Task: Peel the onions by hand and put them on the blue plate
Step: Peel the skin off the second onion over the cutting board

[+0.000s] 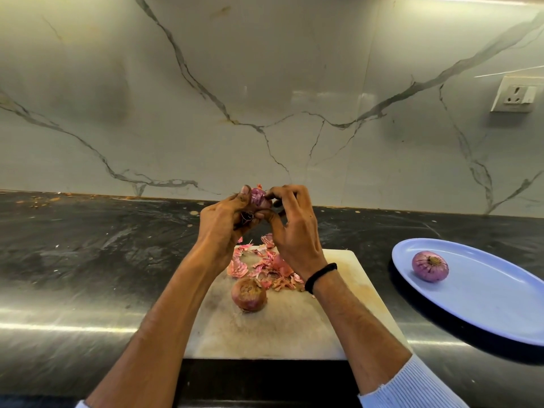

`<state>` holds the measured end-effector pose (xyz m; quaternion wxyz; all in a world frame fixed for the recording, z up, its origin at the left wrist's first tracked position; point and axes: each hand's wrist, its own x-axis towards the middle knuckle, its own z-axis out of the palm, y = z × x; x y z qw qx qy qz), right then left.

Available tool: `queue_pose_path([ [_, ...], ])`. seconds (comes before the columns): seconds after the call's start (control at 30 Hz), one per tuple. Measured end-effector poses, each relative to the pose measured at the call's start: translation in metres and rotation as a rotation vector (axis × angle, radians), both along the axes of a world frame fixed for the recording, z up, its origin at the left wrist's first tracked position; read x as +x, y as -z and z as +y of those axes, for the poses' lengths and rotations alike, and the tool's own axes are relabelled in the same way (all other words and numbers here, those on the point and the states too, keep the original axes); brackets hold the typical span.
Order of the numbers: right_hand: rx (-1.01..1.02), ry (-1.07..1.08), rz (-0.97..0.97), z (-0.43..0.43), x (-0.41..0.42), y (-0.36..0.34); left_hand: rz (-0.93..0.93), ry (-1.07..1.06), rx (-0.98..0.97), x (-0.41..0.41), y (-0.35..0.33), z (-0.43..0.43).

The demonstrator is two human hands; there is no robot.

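Left hand [223, 222]: grip curled round a partly peeled onion [260, 198], held up above the surface [88, 260]. Right hand [294, 234]: fingertips pinch the same onion's top. Below, on the cutting board [279, 328]: one unpeeled onion [248, 294] beside loose skins [265, 270]. Far right: blue plate [485, 313] carrying one peeled onion [430, 266].

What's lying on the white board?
An unpeeled onion and a heap of pink skins lie on the board. The left hand and right hand grip a second onion above; the right hand hides part of the heap.
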<state>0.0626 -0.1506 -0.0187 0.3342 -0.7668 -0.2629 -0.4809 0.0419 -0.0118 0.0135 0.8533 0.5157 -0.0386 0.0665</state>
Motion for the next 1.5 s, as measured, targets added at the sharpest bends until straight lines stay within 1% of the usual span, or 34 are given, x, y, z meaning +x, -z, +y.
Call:
queue_pose_path([
  [0.13,0.002,-0.008,-0.032,0.0005,-0.0011,-0.0006,0.013,-0.002,0.0,0.0028,0.0013,0.0009],
  [0.37,-0.012,-0.03,-0.018,-0.001,0.0004,0.0,0.008,-0.012,0.029,0.0047,0.005,0.0009],
  [0.67,-0.056,-0.008,-0.008,-0.0021,0.002,-0.0004,0.003,-0.017,0.035,0.0031,0.005,0.0009],
  [0.87,-0.088,0.023,-0.03,-0.0025,0.0048,0.0017,0.032,-0.064,0.043,0.0067,0.0058,0.0012],
  [1.07,-0.005,0.02,-0.019,-0.0007,0.0026,0.0005,0.035,-0.077,0.05,0.0074,0.0049,0.0011],
  [1.27,0.009,0.023,-0.034,0.0005,0.0014,0.0013,0.032,-0.067,0.039,0.0055,0.0048,0.0018],
  [1.43,0.083,0.11,0.049,-0.0031,0.0039,0.0023,0.059,-0.048,0.024,0.005,0.0028,0.0028],
  [1.5,0.093,0.1,0.102,-0.0034,0.0021,0.0019,0.064,-0.046,0.031,0.0045,0.0031,0.0024],
])
